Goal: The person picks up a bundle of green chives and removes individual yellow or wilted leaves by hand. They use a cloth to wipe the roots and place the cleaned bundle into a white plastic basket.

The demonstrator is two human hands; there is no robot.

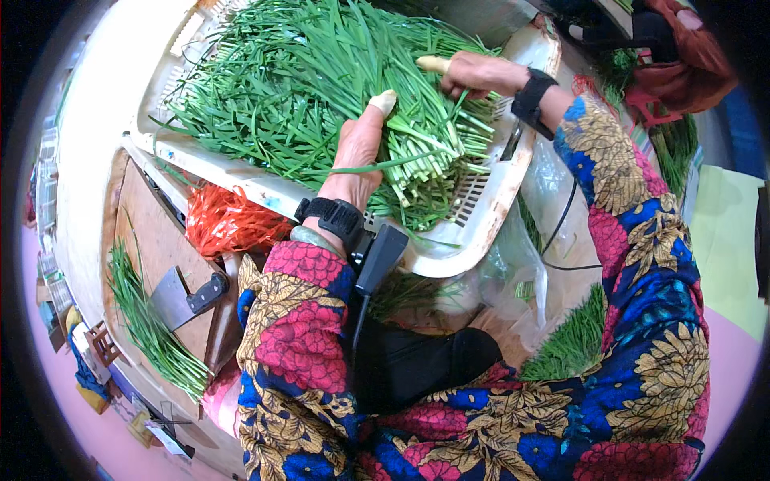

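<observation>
A large heap of green garlic chives [289,90] fills a white plastic basket [475,252] in front of me. My left hand [358,144] lies on the chives near their pale cut ends, its thumb in a light cover; its fingers are hidden below, so its grip cannot be told. My right hand [475,75] is at the upper right of the heap, a light cover on one outstretched digit, the other fingers curled down by the stems. Whether it holds any stems is unclear. Both wrists wear black straps.
At the left, a cleaver [186,297] and a chive bunch [150,330] lie on a wooden board [144,210], near red plastic strips [228,222]. More chives [568,343] lie low right, by clear plastic and a black cable [562,219]. Another person [692,60] sits upper right.
</observation>
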